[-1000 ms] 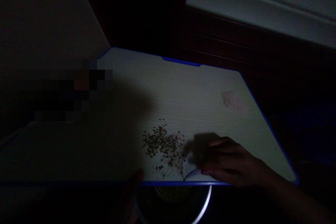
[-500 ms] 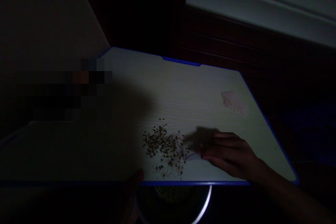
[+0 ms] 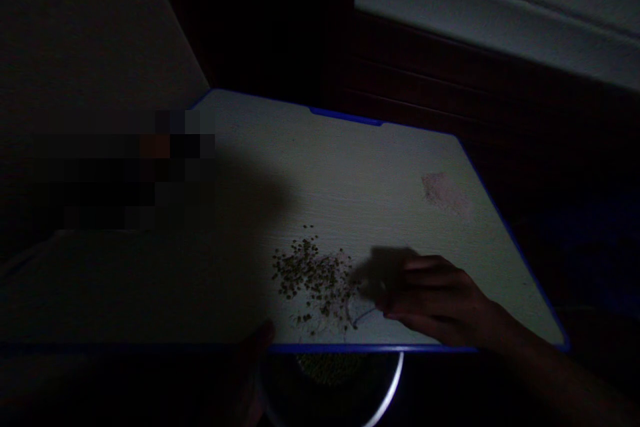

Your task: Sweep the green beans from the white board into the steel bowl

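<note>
Grains (image 3: 311,273) left on the tabletop (image 3: 350,167); more already in the bowl (image 3: 391,395).
Right hand (image 3: 433,300) pinches a thin, curved object (image 3: 366,315); left hand's (image 3: 253,355) grip, too dark to tell.

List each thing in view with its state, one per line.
Board: face up, seeds and powder on it.
Seeds: scattered loosely near the board's near edge, pale bits among them.
Powder: in a pinkish patch towards the right.
Bowl: partly hidden below the near edge, greenish grains inside.
Right hand: fingers closed on a thin piece.
Left hand: thumb at the near edge, rest too dark.
</note>
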Available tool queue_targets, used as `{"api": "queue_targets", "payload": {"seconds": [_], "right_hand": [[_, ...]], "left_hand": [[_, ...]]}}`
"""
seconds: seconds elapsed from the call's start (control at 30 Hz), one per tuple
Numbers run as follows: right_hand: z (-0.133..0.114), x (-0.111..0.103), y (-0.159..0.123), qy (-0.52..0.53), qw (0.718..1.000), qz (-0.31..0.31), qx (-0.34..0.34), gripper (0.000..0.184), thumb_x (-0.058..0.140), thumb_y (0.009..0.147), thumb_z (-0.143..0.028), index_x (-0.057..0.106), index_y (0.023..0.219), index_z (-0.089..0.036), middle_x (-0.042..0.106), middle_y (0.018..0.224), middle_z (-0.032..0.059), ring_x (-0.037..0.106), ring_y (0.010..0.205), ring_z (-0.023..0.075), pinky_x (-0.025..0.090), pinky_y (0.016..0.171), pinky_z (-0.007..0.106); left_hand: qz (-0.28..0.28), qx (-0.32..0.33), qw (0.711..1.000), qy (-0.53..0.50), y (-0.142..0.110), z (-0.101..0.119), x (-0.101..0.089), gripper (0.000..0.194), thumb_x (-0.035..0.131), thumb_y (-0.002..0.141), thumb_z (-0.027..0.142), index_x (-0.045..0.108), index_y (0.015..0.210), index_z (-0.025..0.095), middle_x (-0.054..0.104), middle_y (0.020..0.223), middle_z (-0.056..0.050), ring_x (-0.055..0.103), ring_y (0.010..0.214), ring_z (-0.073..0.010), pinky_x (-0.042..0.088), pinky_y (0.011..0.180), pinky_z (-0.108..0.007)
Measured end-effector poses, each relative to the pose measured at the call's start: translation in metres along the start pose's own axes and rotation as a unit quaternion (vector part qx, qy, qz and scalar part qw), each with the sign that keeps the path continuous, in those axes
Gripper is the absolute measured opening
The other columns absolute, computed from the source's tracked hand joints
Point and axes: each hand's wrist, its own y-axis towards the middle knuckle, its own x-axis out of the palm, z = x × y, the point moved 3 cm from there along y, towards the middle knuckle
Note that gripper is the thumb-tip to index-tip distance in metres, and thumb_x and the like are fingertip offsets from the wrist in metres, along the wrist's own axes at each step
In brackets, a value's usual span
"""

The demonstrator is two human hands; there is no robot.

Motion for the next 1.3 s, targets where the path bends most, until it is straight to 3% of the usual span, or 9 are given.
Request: {"api": "queue_targets", "payload": {"seconds": [0.1,0.3,0.43,0.6,0.67,0.8,0.97,1.13,1.3], "right_hand": [[-0.0024,-0.0005,0.0016,0.012,1.000,-0.010,-0.007,0.017,0.058,0.101,-0.018,0.072,0.110,-0.018,0.083,0.089,0.0028,0.073,0.073,0.0130,0.057,0.072,0.030],[-0.0075,-0.0033,0.0073,0.050,0.999,-0.019,0.000,0.019,0.055,0.103,-0.020,0.074,0.104,-0.016,0.082,0.083,0.0038,0.074,0.070,0.0137,0.059,0.070,0.031],[-0.0077,-0.0035,0.0067,0.083,0.996,-0.018,0.007,0.018,0.057,0.102,-0.021,0.074,0.101,-0.015,0.082,0.082,0.0046,0.073,0.067,0.0133,0.058,0.070,0.031],[-0.0053,-0.0034,0.0030,0.013,1.000,-0.015,0.006,0.015,0.059,0.100,-0.017,0.073,0.106,-0.017,0.083,0.088,0.0028,0.073,0.072,0.0131,0.058,0.072,0.030],[-0.0041,-0.0037,0.0025,-0.011,1.000,-0.006,0.004,0.015,0.060,0.099,-0.017,0.072,0.107,-0.017,0.083,0.089,0.0024,0.072,0.073,0.0142,0.058,0.071,0.031],[-0.0013,-0.0041,0.0028,-0.029,0.999,0.028,0.012,0.014,0.063,0.097,-0.017,0.072,0.107,-0.016,0.081,0.083,0.0030,0.069,0.068,0.0156,0.056,0.064,0.031],[-0.0015,-0.0018,0.0032,-0.023,1.000,0.021,0.003,0.014,0.065,0.097,-0.019,0.072,0.108,-0.016,0.082,0.087,0.0042,0.069,0.070,0.0167,0.056,0.063,0.032],[-0.0027,-0.0029,0.0029,-0.017,1.000,0.003,0.003,0.014,0.061,0.098,-0.019,0.072,0.107,-0.018,0.083,0.090,0.0024,0.070,0.072,0.0160,0.058,0.068,0.033],[0.0018,-0.0010,-0.0006,-0.028,0.999,0.030,0.006,0.026,0.066,0.094,-0.015,0.071,0.119,-0.019,0.081,0.087,0.0043,0.069,0.072,0.0170,0.057,0.066,0.034]], "left_hand": [[0.004,0.000,1.000,0.002,0.0033,-0.0017,-0.0047,0.082,0.072,0.084,0.029,0.038,0.157,0.013,0.076,0.121,-0.014,0.019,0.153,-0.0281,0.006,0.128,-0.049],[0.002,0.025,1.000,0.018,0.0086,-0.0014,-0.0107,0.078,0.073,0.083,0.028,0.042,0.155,0.023,0.072,0.131,-0.011,0.045,0.143,-0.0325,0.022,0.125,-0.053],[0.011,0.032,0.999,0.042,0.0068,-0.0009,-0.0093,0.073,0.072,0.083,0.027,0.048,0.151,0.018,0.071,0.131,-0.014,0.042,0.145,-0.0341,0.023,0.124,-0.054],[0.009,0.025,0.999,0.043,0.0043,0.0000,-0.0084,0.061,0.070,0.083,0.026,0.057,0.142,0.016,0.073,0.127,-0.014,0.034,0.149,-0.0341,0.018,0.125,-0.055],[0.013,0.014,0.999,0.036,0.0047,-0.0003,-0.0091,0.064,0.073,0.082,0.026,0.056,0.143,0.019,0.074,0.127,-0.013,0.034,0.149,-0.0335,0.015,0.124,-0.056],[0.027,0.012,0.999,0.017,0.0040,-0.0004,-0.0085,0.079,0.079,0.074,0.028,0.051,0.148,0.023,0.071,0.132,-0.012,0.039,0.146,-0.0362,0.024,0.122,-0.059],[0.012,0.051,0.998,0.019,-0.0004,0.0035,-0.0052,0.081,0.075,0.078,0.020,0.045,0.152,0.026,0.068,0.139,-0.008,0.032,0.151,-0.0274,0.020,0.125,-0.050],[0.010,0.066,0.998,0.017,0.0006,0.0037,-0.0082,0.077,0.076,0.079,0.023,0.048,0.150,0.032,0.062,0.147,-0.004,0.036,0.149,-0.0305,0.025,0.124,-0.052],[-0.003,0.033,0.999,0.023,0.0024,0.0010,-0.0083,0.071,0.075,0.080,0.026,0.052,0.147,0.025,0.067,0.139,-0.010,0.046,0.142,-0.0365,0.024,0.123,-0.058]]}}
